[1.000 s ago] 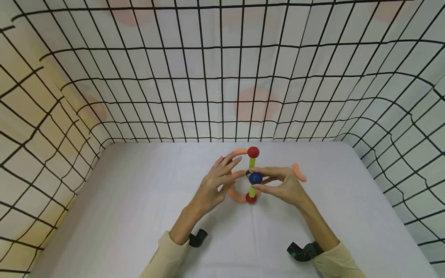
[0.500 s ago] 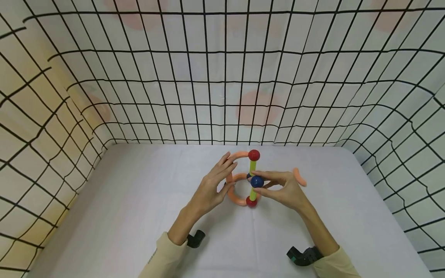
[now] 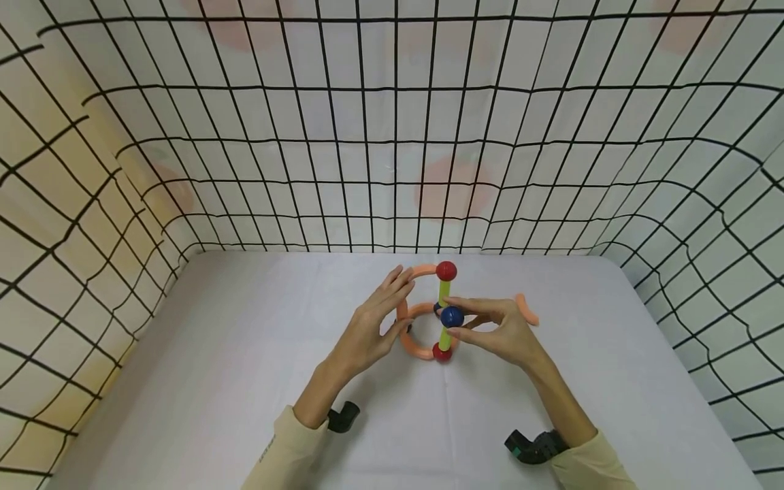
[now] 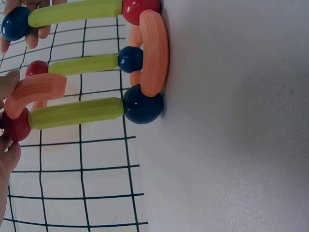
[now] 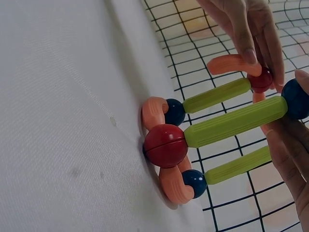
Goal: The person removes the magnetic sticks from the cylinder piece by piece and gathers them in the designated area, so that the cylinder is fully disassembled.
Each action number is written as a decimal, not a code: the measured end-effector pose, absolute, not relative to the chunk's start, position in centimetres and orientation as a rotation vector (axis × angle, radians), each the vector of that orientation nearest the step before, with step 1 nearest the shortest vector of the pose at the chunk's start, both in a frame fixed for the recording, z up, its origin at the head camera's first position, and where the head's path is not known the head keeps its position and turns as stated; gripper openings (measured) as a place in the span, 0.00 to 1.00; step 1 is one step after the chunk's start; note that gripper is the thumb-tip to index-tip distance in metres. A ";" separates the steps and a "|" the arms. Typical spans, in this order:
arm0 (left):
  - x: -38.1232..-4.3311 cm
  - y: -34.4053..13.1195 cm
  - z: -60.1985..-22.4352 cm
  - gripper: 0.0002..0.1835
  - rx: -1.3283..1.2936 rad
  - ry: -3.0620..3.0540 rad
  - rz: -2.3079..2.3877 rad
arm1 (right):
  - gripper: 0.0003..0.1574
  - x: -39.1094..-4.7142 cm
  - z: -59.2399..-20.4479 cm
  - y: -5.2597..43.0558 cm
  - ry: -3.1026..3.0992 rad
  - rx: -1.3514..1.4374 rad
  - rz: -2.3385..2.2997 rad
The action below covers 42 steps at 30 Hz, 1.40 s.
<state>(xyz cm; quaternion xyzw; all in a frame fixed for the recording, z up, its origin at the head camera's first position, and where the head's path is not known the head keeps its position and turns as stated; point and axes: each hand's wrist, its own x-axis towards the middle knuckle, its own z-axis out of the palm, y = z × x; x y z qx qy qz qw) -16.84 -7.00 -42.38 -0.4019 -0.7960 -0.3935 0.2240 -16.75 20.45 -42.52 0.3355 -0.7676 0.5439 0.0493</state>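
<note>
A magnetic stick-and-ball frame stands on the white table. Its base is a ring of curved orange sticks joined by red and blue balls, with upright yellow-green rods on it. My left hand holds the red ball topping the left rod. From that ball a curved orange stick juts out, its other end free. Thumb and finger of my right hand pinch the blue ball on the near rod's top. Another red ball caps the far rod, with a curved orange stick running left from it.
A loose curved orange stick lies on the table right of the frame. Black wire mesh surrounds the back and sides. Each wrist wears a black camera mount, such as the right one.
My left hand has drawn back slightly to the left, its fingers off the middle of the frame. My right hand stays on the blue ball. The head view has shifted a little.
</note>
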 end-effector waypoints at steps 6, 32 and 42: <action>-16.9 -7.1 -42.4 0.37 -1.106 -2.207 -1.088 | 0.31 -16.8 -42.5 20.6 -2.341 1.017 1.650; -17.1 -8.0 -42.2 0.40 -1.008 -2.359 -1.307 | 0.24 -18.4 -43.5 23.4 -2.535 0.695 1.714; -18.3 -9.5 -43.3 0.43 -0.907 -2.405 -1.500 | 0.24 -19.1 -45.8 24.0 -2.745 0.598 1.688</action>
